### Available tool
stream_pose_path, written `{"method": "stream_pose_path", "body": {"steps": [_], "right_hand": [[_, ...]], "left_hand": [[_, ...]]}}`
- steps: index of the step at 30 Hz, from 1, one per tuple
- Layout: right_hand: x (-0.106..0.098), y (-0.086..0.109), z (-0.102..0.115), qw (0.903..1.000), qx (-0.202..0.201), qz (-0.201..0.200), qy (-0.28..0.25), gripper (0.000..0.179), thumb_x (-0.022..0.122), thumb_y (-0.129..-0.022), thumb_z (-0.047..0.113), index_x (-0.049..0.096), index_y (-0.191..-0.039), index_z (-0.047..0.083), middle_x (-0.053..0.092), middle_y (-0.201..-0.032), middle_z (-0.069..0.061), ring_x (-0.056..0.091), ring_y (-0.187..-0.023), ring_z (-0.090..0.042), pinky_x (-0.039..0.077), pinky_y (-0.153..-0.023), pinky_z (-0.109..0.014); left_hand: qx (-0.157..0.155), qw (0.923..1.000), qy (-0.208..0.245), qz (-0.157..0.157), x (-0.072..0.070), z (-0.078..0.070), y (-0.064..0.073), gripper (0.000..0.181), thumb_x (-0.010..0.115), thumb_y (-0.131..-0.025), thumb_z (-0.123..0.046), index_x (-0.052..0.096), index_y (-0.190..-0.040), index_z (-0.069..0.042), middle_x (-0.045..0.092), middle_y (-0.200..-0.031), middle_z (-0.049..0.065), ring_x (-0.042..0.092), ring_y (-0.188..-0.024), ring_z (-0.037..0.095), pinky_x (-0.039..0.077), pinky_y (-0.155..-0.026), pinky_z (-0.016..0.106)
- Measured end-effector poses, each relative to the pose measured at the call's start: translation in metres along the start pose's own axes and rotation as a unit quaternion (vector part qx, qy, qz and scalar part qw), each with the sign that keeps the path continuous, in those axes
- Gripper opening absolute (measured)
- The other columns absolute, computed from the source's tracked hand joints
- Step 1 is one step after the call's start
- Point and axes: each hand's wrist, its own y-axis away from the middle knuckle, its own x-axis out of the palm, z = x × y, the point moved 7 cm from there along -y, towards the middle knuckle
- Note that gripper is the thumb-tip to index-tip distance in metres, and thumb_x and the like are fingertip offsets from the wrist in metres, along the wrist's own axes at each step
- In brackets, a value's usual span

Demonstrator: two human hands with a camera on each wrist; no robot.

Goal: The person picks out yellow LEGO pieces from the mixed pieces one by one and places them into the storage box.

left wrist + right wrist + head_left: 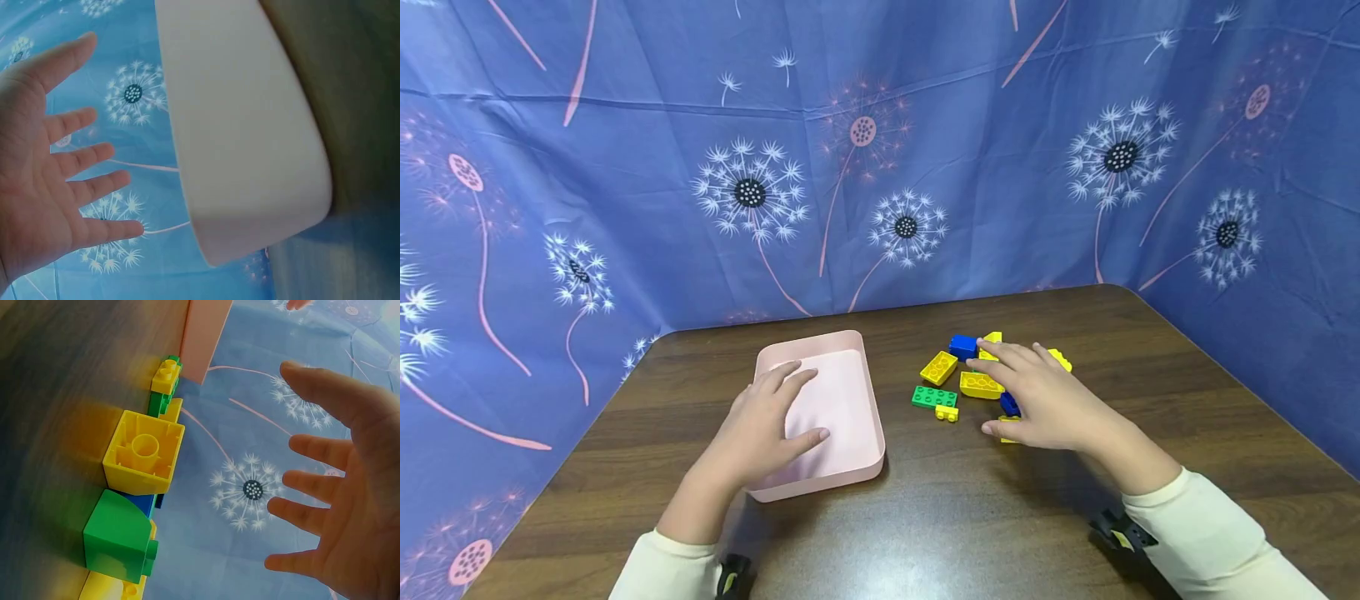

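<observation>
My left hand (763, 429) hovers over the pink tray (874, 417), fingers spread and holding nothing. In the left wrist view the tray's outer wall (244, 137) stands beside that hand. My right hand (1048, 400) is above a cluster of toy building blocks, also with spread fingers and nothing in its grasp. Left of it lie a green block (934, 397), a small yellow block (947, 413), a blue block (963, 347) and yellow blocks (939, 367). In the right wrist view a hollow yellow block (145, 453) and a curved green block (119, 534) show; from the head the hand hides part of the cluster.
The brown wooden table (925, 533) has rounded far corners. Behind it hangs a blue cloth (970, 150) with dandelion prints, which also runs along both sides. Black wrist straps (1123, 533) sit at the pale sleeves (1217, 533).
</observation>
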Motion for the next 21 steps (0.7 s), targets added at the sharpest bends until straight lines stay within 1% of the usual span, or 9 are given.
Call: {"method": "stream_pose_path", "body": {"steps": [6,10,13,16,18,21], "right_hand": [[-0.002,-0.002,-0.002,0.9999,-0.003,-0.01,0.003,0.071,0.084,-0.074,0.035,0.058,-0.133,0.007,0.048,-0.143,-0.018,0.045,-0.126,-0.039,0.029,-0.103,-0.067],[-0.004,-0.003,-0.004,0.9999,0.005,-0.007,0.007,0.068,0.083,-0.075,0.034,0.059,-0.132,0.005,0.049,-0.141,-0.019,0.046,-0.125,-0.039,0.031,-0.104,-0.063],[-0.007,-0.001,-0.006,0.9998,0.014,-0.006,0.009,0.068,0.083,-0.076,0.033,0.059,-0.132,0.005,0.049,-0.141,-0.019,0.046,-0.126,-0.04,0.032,-0.103,-0.062],[-0.01,0.0,-0.009,0.9997,0.023,-0.005,0.01,0.066,0.082,-0.076,0.033,0.059,-0.132,0.005,0.049,-0.141,-0.02,0.046,-0.126,-0.04,0.032,-0.103,-0.061],[-0.011,0.001,-0.011,0.9996,0.028,-0.003,0.008,0.066,0.082,-0.077,0.033,0.059,-0.132,0.006,0.049,-0.141,-0.02,0.046,-0.126,-0.04,0.032,-0.103,-0.061],[-0.011,0.001,-0.012,0.9995,0.032,-0.001,0.005,0.064,0.082,-0.077,0.033,0.059,-0.131,0.006,0.048,-0.141,-0.019,0.045,-0.126,-0.039,0.033,-0.102,-0.062]], "left_hand": [[0.003,0.9996,0.024,-0.015,-0.005,0.008,-0.006,0.069,0.078,-0.079,-0.038,0.054,-0.134,-0.004,0.051,-0.137,0.019,0.049,-0.125,0.038,0.042,-0.095,0.06],[-0.004,0.9986,0.049,-0.018,-0.008,0.018,-0.007,0.065,0.078,-0.08,-0.034,0.056,-0.131,0.0,0.054,-0.133,0.018,0.051,-0.121,0.039,0.043,-0.098,0.055],[-0.028,0.9965,0.076,-0.018,-0.011,0.029,-0.006,0.062,0.078,-0.082,-0.032,0.056,-0.13,0.0,0.055,-0.131,0.017,0.051,-0.122,0.038,0.041,-0.099,0.054],[-0.061,0.9918,0.111,-0.021,-0.014,0.043,-0.003,0.059,0.077,-0.083,-0.033,0.057,-0.129,-0.002,0.057,-0.127,0.016,0.052,-0.119,0.036,0.042,-0.097,0.054],[-0.079,0.9876,0.134,-0.019,-0.014,0.052,-0.002,0.057,0.076,-0.084,-0.034,0.058,-0.129,-0.005,0.058,-0.125,0.014,0.054,-0.115,0.033,0.045,-0.092,0.052],[-0.103,0.9789,0.176,-0.007,-0.011,0.065,0.001,0.056,0.075,-0.085,-0.038,0.058,-0.13,-0.008,0.057,-0.126,0.014,0.055,-0.113,0.032,0.046,-0.089,0.051]]}}
